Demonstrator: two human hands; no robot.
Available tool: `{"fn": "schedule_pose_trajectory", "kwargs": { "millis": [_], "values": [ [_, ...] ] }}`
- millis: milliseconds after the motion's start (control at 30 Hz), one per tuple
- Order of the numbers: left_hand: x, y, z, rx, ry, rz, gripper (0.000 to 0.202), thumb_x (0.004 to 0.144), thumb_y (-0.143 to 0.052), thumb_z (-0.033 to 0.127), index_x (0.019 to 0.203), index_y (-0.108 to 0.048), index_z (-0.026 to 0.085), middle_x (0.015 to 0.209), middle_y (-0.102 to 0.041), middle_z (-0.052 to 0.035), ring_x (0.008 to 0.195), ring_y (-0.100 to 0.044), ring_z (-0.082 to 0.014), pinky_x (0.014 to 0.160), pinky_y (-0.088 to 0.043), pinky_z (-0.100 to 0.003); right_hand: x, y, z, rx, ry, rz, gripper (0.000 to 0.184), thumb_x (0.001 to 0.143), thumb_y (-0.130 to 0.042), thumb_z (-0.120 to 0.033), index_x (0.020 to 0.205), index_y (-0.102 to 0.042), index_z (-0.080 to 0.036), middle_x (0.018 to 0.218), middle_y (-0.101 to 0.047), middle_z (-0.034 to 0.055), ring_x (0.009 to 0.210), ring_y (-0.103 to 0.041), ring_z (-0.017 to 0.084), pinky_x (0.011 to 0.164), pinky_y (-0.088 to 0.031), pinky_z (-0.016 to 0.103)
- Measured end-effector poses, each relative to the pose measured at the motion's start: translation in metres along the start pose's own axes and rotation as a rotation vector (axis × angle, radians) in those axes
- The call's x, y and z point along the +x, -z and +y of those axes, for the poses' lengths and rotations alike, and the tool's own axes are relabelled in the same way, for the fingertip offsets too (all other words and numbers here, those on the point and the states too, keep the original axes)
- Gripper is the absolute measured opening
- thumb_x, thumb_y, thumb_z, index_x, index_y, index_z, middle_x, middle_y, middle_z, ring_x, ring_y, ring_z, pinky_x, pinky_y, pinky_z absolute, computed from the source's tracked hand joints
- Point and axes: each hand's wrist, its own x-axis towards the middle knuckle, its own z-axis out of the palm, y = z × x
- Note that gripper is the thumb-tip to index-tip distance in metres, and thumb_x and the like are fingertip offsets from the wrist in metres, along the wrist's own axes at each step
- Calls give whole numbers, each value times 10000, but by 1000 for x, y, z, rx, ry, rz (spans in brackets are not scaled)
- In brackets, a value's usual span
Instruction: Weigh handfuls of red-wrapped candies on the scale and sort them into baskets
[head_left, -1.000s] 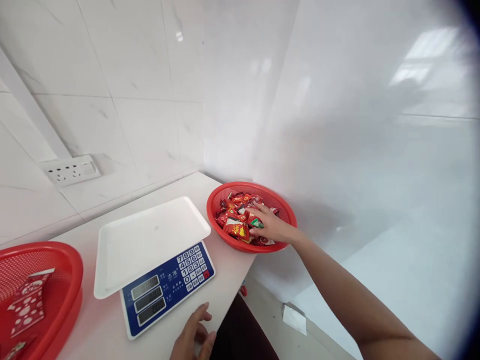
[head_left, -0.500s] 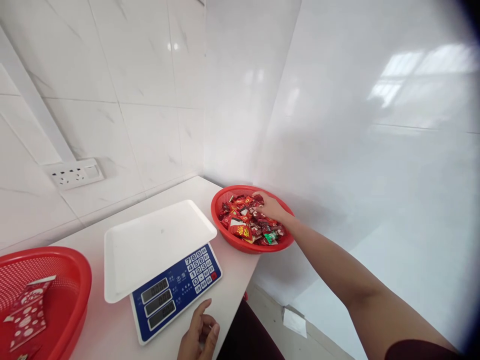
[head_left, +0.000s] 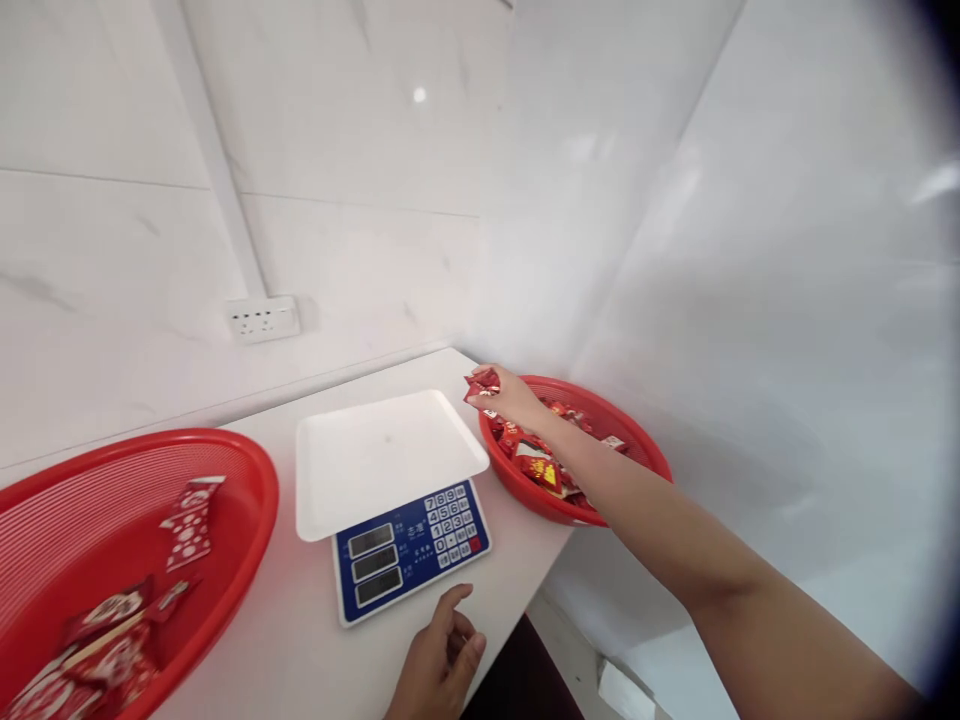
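My right hand (head_left: 508, 395) is closed on a few red candy packets (head_left: 482, 384), held just above the left rim of a red basket (head_left: 637, 435) full of wrapped candies (head_left: 541, 466). A blue electronic scale (head_left: 409, 545) with a white tray (head_left: 386, 458) stands just left of that basket. My left hand (head_left: 442, 662) rests on the counter edge in front of the scale, fingers loosely curled, holding nothing.
A second, larger red basket (head_left: 225, 470) at the left holds several red-and-white packets (head_left: 187, 520). The white counter (head_left: 300, 640) ends at the right beside the candy basket. A wall socket (head_left: 262, 318) sits on the tiled wall behind.
My right hand has taken candy packets from the right basket and lifted them leftward to its rim, toward the scale. The camera has turned left, showing more of the left basket.
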Motion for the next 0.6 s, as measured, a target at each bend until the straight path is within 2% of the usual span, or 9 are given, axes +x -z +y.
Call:
{"fn": "schedule_pose_trajectory", "kwargs": {
  "millis": [133, 267, 400, 500, 600],
  "values": [
    [-4, 4, 10, 20, 29, -47, 460, 839, -458, 382, 1264, -374, 227, 828, -561, -13, 650, -498, -127, 613, -396, -252, 8, -63, -35, 131, 29, -194, 414, 657, -692, -284, 1039, -542, -229, 986, -633, 11, 826, -592, 155, 712, -480, 289],
    [-5, 5, 17, 28, 29, -48, 440, 828, -480, 329, 1248, -399, 224, 820, -571, -9, 654, -506, -122, 616, -404, -240, 9, -101, -53, 213, -4, -338, 372, 694, -665, -311, 1028, -531, -216, 920, -640, 33, 644, -578, 122, 498, -464, 223],
    [-6, 6, 22, 30, 47, -45, 435, 828, -476, 319, 1248, -410, 227, 836, -583, -14, 665, -511, -126, 626, -411, -242, 16, -109, -59, 224, -59, -324, 289, 773, -577, -415, 974, -527, -213, 952, -618, 53, 612, -559, 106, 450, -432, 203],
    [-7, 7, 24, 29, 61, -50, 437, 829, -473, 321, 1253, -409, 233, 843, -585, -13, 679, -518, -129, 630, -415, -243, 20, -106, -62, 206, -105, -293, 332, 809, -487, -517, 957, -514, -221, 968, -597, 53, 597, -555, 103, 435, -425, 200],
    [-7, 6, 24, 20, 64, -59, 436, 828, -475, 319, 1250, -412, 229, 843, -586, -15, 678, -522, -131, 633, -420, -246, 21, -105, -63, 181, -133, -276, 355, 839, -405, -553, 984, -485, -238, 966, -579, 45, 615, -565, 106, 429, -429, 190]
  ]
}}
